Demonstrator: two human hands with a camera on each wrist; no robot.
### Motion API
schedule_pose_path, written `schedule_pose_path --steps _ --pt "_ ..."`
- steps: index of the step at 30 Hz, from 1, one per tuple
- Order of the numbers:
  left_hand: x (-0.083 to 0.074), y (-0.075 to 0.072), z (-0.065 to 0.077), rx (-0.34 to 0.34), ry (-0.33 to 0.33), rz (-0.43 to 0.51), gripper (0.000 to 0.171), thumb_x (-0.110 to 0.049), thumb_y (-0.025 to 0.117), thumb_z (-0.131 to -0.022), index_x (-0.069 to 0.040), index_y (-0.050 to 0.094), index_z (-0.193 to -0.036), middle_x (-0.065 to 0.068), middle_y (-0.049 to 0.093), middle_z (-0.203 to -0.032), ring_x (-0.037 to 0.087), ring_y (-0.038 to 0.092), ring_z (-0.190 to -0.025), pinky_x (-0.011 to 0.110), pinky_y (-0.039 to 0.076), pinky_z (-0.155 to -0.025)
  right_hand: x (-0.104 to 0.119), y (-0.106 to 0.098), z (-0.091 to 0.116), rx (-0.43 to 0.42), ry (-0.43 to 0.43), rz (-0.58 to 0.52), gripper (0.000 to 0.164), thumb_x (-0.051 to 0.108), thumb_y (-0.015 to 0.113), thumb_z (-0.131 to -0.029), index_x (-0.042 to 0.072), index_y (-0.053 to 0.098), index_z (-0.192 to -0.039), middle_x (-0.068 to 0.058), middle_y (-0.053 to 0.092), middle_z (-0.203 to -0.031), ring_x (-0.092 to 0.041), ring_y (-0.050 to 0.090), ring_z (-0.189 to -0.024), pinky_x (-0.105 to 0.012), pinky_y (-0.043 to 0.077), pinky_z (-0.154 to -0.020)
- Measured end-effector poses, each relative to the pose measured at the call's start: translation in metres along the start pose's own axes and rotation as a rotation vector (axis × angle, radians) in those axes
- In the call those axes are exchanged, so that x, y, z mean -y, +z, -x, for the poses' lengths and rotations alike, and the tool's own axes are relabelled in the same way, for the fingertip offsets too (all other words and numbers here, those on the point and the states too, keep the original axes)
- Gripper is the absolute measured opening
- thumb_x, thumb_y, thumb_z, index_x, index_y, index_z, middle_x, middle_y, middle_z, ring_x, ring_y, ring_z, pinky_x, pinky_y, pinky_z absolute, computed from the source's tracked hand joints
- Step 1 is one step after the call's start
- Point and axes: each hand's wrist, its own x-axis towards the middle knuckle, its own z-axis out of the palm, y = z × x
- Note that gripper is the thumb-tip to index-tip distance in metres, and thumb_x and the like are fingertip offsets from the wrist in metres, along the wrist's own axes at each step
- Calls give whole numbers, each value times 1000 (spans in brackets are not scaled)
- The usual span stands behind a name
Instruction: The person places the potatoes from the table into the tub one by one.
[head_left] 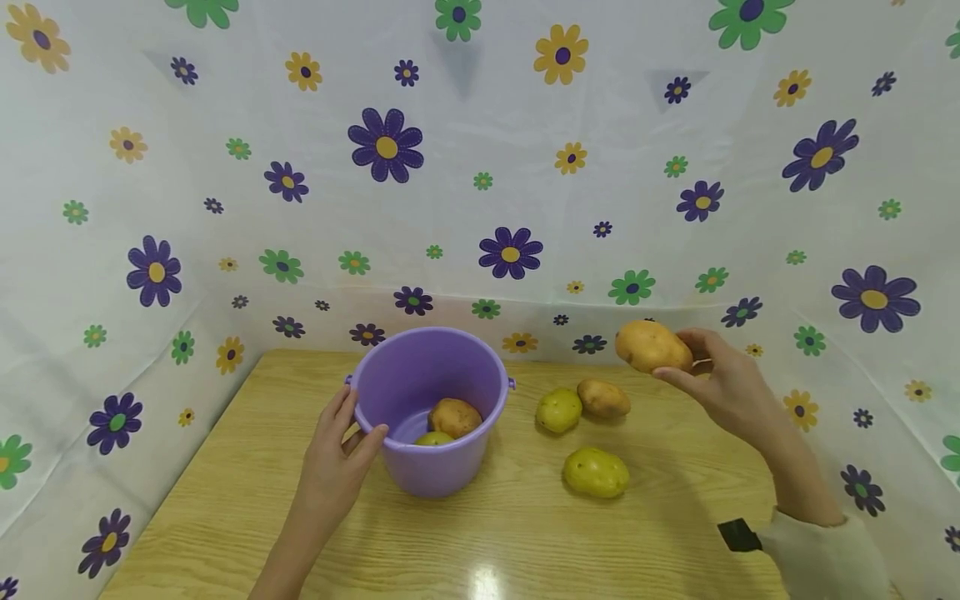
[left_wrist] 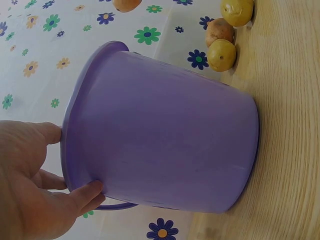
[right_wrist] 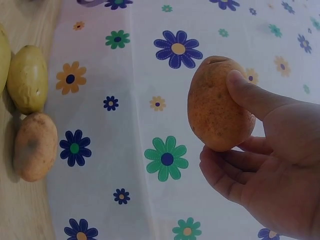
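Observation:
A purple bucket [head_left: 442, 467] stands upright on the table, with a brown potato [head_left: 454, 417] and a partly hidden yellow-green potato [head_left: 435, 438] inside. My left hand [head_left: 335, 458] grips its rim on the near left side, as the left wrist view also shows with the bucket wall [left_wrist: 160, 130] close up. Above the table's right side, my right hand [head_left: 731, 392] holds a brown potato [head_left: 651, 346] between thumb and fingers. That potato [right_wrist: 217, 105] is fully off the table in the right wrist view.
Right of the bucket lie a yellow-green potato [head_left: 558, 411] beside a brown potato [head_left: 604, 399], and another yellow-green potato [head_left: 596, 472] nearer me. Flower-printed white sheeting [head_left: 450, 208] hangs behind and at both sides of the wooden table [head_left: 225, 517].

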Motion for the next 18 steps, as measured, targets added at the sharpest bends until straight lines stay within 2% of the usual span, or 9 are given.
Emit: schedule_pose_path --steps 8,13,18 --pt "0 0 0 -8 7 -3 76 -23 66 -104 3 23 -161 16 12 -170 38 34 -149 29 43 -113 14 11 -12 31 12 2 53 20 77 -96 -7 55 -136 -22 66 -120 -34 67 -97 -7 52 -74" --pt "0 0 1 -9 10 -5 77 -25 66 -104 3 23 -161 16 12 -170 37 34 -149 29 43 -113 26 24 -22 62 -6 -52 52 18 79 -95 -8 56 -133 -21 68 -115 -29 66 -93 -14 56 -74" --pt "1 0 1 -7 15 -4 77 -27 66 -104 3 23 -161 16 13 -170 37 34 -149 29 42 -113 38 38 -32 82 -30 -82 51 19 80 -93 -7 59 -132 -19 69 -119 -27 66 -96 -19 59 -80"
